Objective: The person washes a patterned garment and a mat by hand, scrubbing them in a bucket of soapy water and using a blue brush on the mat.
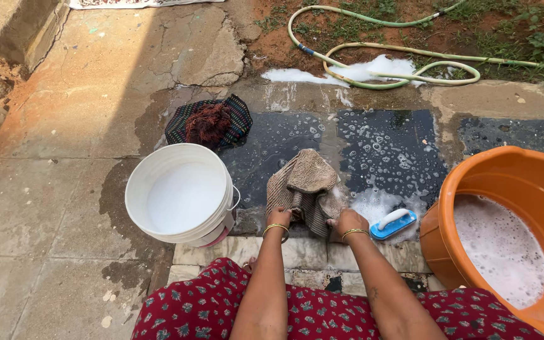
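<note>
A wet brown-grey cloth [306,182] lies bunched on a dark, soapy stone slab [391,151]. My left hand [279,218] grips the cloth's near left edge. My right hand [346,220] holds its near right edge. Both wrists wear thin gold bangles. A blue and white scrub brush [393,223] lies on the slab just right of my right hand, beside a patch of foam.
A white bucket [158,167] of milky water stands left of the cloth. An orange basin [511,179] of sudsy water sits at the right. A dark striped cloth with a reddish bundle [209,121] lies behind the bucket. A green hose [404,63] coils on the ground beyond.
</note>
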